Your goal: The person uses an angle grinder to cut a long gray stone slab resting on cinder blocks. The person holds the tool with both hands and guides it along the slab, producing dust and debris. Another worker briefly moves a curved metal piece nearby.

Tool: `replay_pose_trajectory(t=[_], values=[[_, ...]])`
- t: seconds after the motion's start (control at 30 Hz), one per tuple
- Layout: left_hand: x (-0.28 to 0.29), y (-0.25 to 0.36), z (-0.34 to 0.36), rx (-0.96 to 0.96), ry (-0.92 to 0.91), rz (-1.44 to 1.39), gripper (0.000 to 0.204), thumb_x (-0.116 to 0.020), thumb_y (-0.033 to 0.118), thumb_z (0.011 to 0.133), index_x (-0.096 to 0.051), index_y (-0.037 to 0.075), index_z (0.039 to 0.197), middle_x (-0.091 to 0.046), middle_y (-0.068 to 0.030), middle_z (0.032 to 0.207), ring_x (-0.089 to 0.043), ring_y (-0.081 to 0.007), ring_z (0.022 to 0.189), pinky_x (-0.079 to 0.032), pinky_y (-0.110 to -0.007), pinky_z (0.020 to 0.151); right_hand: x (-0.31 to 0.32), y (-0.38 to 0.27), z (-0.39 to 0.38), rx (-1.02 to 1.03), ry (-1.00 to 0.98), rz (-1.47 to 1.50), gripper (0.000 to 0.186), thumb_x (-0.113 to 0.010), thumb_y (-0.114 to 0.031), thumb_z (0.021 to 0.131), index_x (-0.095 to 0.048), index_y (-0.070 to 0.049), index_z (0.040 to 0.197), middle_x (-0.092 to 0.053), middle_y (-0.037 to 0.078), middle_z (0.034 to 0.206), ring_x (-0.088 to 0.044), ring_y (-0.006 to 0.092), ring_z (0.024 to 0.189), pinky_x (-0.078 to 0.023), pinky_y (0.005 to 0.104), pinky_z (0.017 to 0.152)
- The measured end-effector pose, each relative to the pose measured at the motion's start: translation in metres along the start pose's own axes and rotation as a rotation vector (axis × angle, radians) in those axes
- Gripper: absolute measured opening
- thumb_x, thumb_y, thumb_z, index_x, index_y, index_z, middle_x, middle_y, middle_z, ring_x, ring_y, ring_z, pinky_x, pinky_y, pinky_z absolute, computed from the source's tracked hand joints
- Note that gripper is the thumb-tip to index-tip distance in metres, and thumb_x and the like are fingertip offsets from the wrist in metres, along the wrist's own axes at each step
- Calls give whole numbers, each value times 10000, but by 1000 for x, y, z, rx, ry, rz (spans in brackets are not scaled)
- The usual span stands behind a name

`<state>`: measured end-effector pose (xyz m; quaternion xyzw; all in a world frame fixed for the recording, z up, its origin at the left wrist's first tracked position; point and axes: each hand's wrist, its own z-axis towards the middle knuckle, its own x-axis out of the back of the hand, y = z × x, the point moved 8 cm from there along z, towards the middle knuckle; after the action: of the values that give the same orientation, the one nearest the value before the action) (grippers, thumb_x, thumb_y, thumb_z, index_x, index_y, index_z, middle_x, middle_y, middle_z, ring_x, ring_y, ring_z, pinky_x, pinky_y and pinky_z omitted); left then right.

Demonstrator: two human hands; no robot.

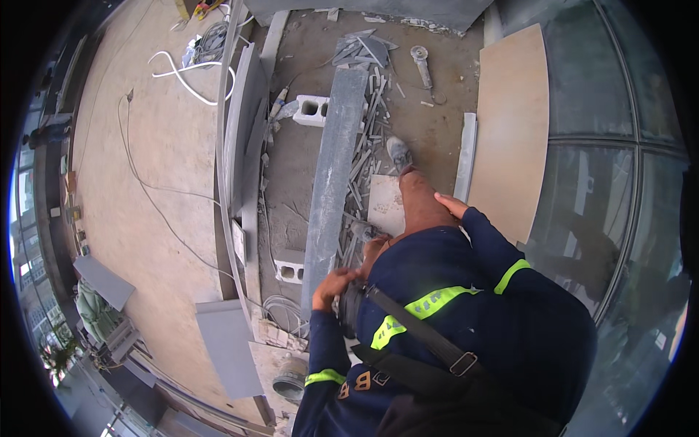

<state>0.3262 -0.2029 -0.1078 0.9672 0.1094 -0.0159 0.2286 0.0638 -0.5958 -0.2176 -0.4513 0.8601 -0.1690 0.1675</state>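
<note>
My left hand (333, 285) is at my left hip beside a black strap and a dark item, fingers curled; what they hold is unclear. My right hand (450, 204) rests on my right thigh with fingers stretched out. My shoes (400, 153) are among broken grey strips (364, 160) and a pale square board (386, 204). Just left of them lies a long grey stone slab (326, 175), with hollow concrete blocks (302, 109) at its side. An angle grinder (420, 65) lies on the dusty floor beyond my feet.
A plywood sheet (510, 124) lies at the right by glazed panels (590, 87). At the left, a raised beige floor (131, 218) carries cables, a white hose (182, 76) and grey boards (218, 349). A coiled cable (280, 309) and metal bucket (288, 386) are near my left arm.
</note>
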Motion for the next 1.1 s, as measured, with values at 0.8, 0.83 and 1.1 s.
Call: replay_pose_trajectory(t=[0.8, 0.83, 1.1], values=[[-20, 260, 157, 758, 121, 35, 662, -662, 562, 1072, -613, 55, 1494, -765, -272, 1193, -743, -354, 1155, -583, -449, 966, 424, -272, 628, -105, 927, -540, 953, -820, -498, 917, -401, -47, 1644, -636, 274, 1470, -587, 458, 1402, -486, 540, 1157], [-18, 265, 168, 769, 112, 43, 662, -662, 563, 1071, -615, 54, 1491, -764, -272, 1194, -742, -355, 1157, -583, -450, 967, 432, -275, 639, -116, 949, -567, 960, -821, -511, 914, -396, -46, 1639, -629, 281, 1476, -587, 464, 1401, -487, 541, 1158], [-4, 286, 215, 821, 119, 53, 663, -667, 569, 1065, -632, 46, 1471, -762, -280, 1204, -737, -367, 1175, -580, -456, 976, 465, -292, 692, -405, 796, -708, 760, -841, -516, 868, -534, -73, 1403, -658, 236, 1422, -654, 426, 1316, -579, 561, 1044]])
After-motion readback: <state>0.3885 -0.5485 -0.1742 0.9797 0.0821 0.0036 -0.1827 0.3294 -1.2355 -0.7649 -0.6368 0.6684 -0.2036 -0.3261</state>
